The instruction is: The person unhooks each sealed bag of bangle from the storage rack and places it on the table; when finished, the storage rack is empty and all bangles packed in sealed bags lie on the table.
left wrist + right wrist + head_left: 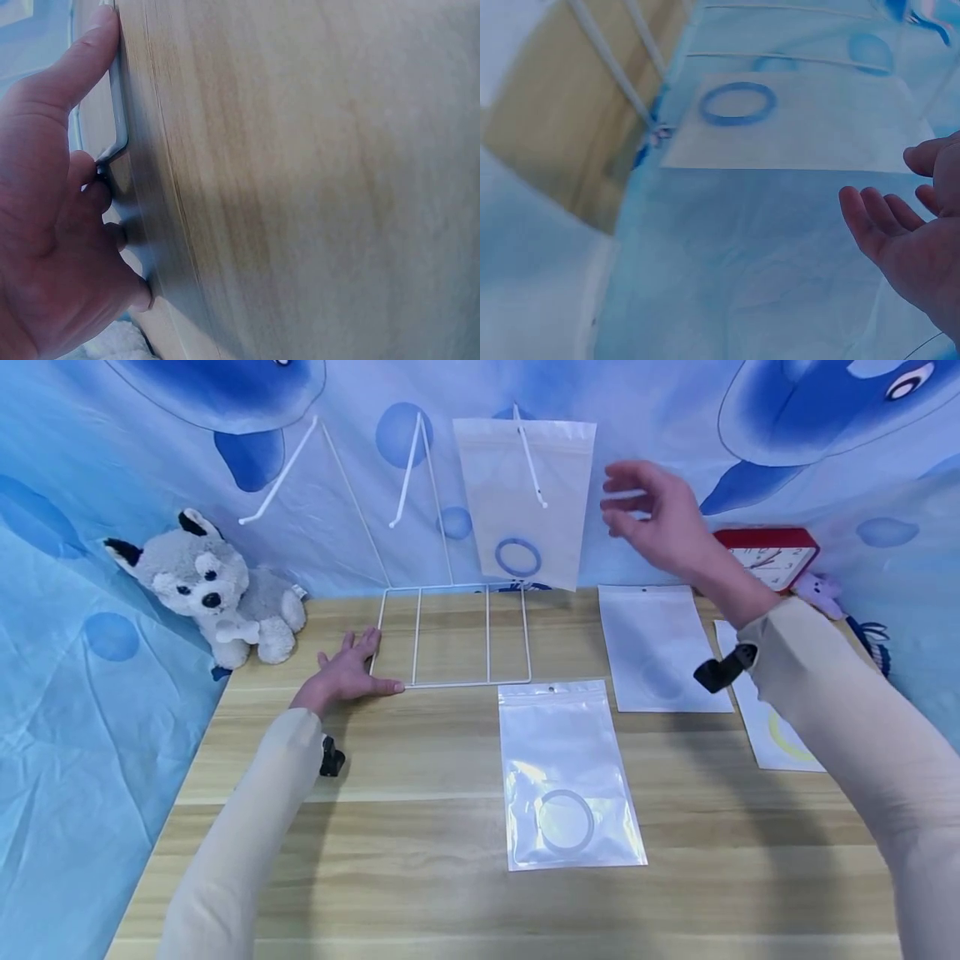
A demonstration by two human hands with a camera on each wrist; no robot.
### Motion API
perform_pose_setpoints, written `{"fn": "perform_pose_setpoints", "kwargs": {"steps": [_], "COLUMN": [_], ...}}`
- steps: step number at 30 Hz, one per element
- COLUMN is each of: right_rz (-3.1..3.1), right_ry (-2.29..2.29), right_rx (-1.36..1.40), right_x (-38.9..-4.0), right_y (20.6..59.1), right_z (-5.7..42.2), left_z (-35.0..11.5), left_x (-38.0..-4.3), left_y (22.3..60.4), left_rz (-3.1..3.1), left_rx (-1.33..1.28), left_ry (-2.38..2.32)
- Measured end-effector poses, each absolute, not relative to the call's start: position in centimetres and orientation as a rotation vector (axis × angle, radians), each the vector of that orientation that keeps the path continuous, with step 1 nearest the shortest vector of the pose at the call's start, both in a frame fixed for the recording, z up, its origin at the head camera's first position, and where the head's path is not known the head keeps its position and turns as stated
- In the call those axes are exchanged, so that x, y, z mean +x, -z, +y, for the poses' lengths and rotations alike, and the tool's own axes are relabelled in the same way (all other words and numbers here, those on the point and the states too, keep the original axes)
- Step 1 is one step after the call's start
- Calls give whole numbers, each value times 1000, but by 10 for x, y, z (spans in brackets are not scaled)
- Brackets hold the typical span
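Observation:
My left hand [347, 670] rests at the front left corner of a white wire rack [465, 683], thumb along the front wire, other fingers spread past the side. In the left wrist view the thumb [90, 56] lies against the wire and the other fingertips reach the wood. From the rack's right hook [529, 456] hangs a white zip bag [525, 506] marked by a blue ring [739, 120]. The other two hooks are bare. My right hand [656, 518] is raised right of that bag, apart from it, with loosely bent fingers and nothing in them.
A clear-fronted zip bag [566, 735] with a pale ring lies on the wooden table [420, 860]. Farther right lie another white bag [648, 635] and one with a yellow ring [780, 739]. A plush husky [202, 577] sits left; a red clock [806, 539] stands right.

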State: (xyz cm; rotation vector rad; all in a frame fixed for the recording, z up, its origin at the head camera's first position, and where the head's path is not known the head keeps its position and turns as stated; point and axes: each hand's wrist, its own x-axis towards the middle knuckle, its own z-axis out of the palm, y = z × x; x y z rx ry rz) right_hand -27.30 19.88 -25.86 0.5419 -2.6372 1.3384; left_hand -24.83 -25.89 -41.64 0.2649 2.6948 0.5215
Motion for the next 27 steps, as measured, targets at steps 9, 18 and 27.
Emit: {"fn": "perform_pose_setpoints", "kwargs": {"steps": [9,18,27], "right_rz": [-2469,-2375,-2105], "right_ry": [-1743,-1985,-2399], "right_rx": [473,442,419], "right_x": [-300,-312,-319], "right_y": [239,233,233], "right_z": [185,171,164], "left_z": [-259,-258,-262], "left_x": [-245,-246,-247], "left_y": [417,416,418], "left_rz": [2690,2709,2706], "left_rx": [270,262,264], "left_ry": [-531,-518,-535]}}
